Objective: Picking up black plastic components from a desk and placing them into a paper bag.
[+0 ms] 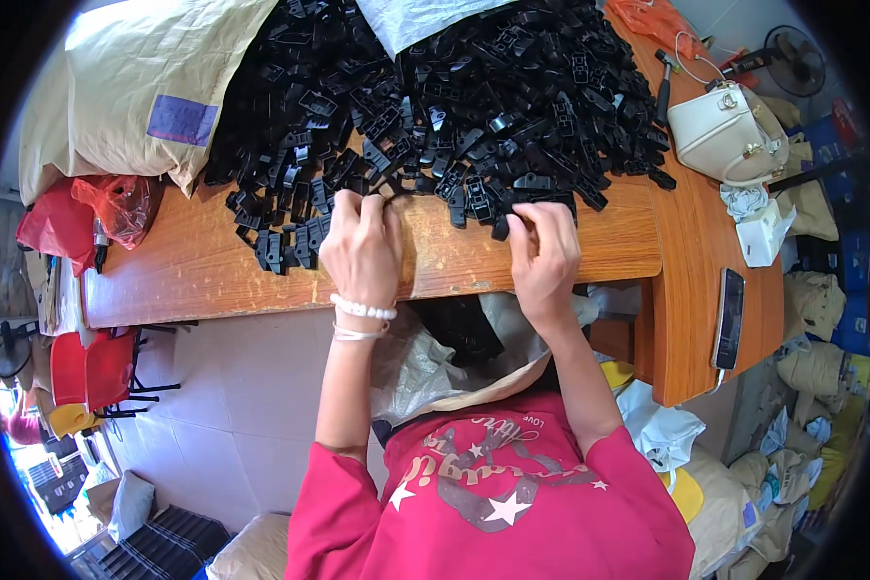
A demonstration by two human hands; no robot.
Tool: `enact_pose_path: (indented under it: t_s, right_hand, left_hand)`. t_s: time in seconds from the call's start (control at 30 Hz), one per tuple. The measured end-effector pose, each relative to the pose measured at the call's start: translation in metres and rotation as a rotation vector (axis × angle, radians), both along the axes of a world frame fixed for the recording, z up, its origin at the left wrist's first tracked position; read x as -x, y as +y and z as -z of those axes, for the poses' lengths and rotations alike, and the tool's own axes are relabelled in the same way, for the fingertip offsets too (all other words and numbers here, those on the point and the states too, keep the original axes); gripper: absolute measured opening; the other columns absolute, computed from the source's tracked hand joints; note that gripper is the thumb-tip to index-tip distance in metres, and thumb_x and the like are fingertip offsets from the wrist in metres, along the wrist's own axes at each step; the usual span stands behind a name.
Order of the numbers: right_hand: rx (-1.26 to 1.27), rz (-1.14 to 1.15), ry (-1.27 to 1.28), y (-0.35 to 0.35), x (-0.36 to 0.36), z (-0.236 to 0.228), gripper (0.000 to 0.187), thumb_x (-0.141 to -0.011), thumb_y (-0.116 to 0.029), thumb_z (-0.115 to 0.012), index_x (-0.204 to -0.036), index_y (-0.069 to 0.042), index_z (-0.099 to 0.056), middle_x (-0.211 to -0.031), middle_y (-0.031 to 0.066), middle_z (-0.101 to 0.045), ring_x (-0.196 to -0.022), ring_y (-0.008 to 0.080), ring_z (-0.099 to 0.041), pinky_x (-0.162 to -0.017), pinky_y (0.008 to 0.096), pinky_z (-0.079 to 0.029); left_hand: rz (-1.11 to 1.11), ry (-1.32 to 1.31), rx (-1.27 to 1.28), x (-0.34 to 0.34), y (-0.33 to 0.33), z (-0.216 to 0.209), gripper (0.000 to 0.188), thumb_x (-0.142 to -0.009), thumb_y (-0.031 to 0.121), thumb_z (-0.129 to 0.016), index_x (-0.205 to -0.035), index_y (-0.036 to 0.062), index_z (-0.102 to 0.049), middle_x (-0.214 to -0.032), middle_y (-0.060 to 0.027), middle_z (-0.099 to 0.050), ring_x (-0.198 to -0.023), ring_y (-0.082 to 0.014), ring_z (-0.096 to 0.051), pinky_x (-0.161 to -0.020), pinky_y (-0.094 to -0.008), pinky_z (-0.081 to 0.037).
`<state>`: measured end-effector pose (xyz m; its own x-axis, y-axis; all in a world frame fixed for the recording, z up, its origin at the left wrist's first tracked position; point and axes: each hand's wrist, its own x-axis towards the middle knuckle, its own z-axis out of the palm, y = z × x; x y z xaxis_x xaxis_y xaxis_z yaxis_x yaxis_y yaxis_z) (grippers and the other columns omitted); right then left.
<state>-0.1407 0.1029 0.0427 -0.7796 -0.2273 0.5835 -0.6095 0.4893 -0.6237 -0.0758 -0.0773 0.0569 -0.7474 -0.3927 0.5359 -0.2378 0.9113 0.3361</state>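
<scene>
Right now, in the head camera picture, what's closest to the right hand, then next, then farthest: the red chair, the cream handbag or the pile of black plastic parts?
From the right hand:
1. Pile of black plastic parts: right by it.
2. Cream handbag: off to the right.
3. Red chair: far over left.

the black parts [575,92] look like smooth, hard plastic, glinting in places; the wood-grain table [193,266] has a glossy top, scuffed near its edge; the beige sack [150,53] looks papery and creased; the shirt [590,532] is matt cloth.
</scene>
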Motion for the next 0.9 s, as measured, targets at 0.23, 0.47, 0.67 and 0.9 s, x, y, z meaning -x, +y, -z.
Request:
enact_pose_path:
  t_s: [0.23, 0.47, 0.67, 0.9]
  right_hand:
    - [-0.420, -0.012, 0.222, -0.036, 0.023, -0.019, 0.018, -0.076, -0.018, -0.070, -0.087, -0.006, -0.061, -0.084, 0.0073, -0.055, -0.084, 0.0225, -0.051, -0.073, 0.0362, -0.041]
    - [-0.238, -0.177, 0.214, -0.045, 0.011, -0.016, 0.035, -0.076, -0.006, -0.058, -0.111, 0.000, -0.055, -0.086, 0.0105, -0.054, -0.081, 0.0249, -0.056, -0.070, 0.0354, -0.048]
    - [0.041, -0.485, 0.067, -0.014, -0.019, -0.019, 0.031, -0.079, -0.004, -0.057, -0.110, 0.000, -0.056, -0.107, 0.0145, -0.056, -0.090, 0.0301, -0.062, -0.076, 0.0403, -0.054]
    - [0.027, -0.507, 0.091, 0.001, -0.037, -0.004, 0.025, -0.075, -0.003, -0.064, -0.098, 0.002, -0.058, -0.105, 0.0140, -0.058, -0.095, 0.0311, -0.061, -0.080, 0.0406, -0.051]
  left_hand:
    - [0.341, 0.045, -0.445, -0.027, 0.031, 0.005, 0.018, -0.078, -0.001, -0.065, -0.093, 0.0003, -0.056, -0.093, -0.0167, -0.060, -0.079, -0.0320, -0.061, -0.071, -0.0360, -0.050]
    - [0.219, -0.015, -0.803, -0.059, 0.028, 0.022, 0.030, -0.081, -0.004, -0.065, -0.110, -0.0030, -0.056, -0.089, -0.0051, -0.059, -0.075, -0.0138, -0.062, -0.067, -0.0240, -0.051]
    - [0.376, -0.128, -1.101, -0.056, 0.039, 0.009, 0.030, -0.079, -0.007, -0.067, -0.107, -0.0039, -0.058, -0.090, -0.0038, -0.056, -0.085, -0.0116, -0.057, -0.074, -0.0234, -0.047]
    - [0.445, -0.185, -0.862, -0.054, 0.041, 0.011, 0.023, -0.075, -0.005, -0.068, -0.096, -0.0028, -0.059, -0.080, -0.0019, -0.052, -0.064, -0.0087, -0.047, -0.056, -0.0227, -0.041]
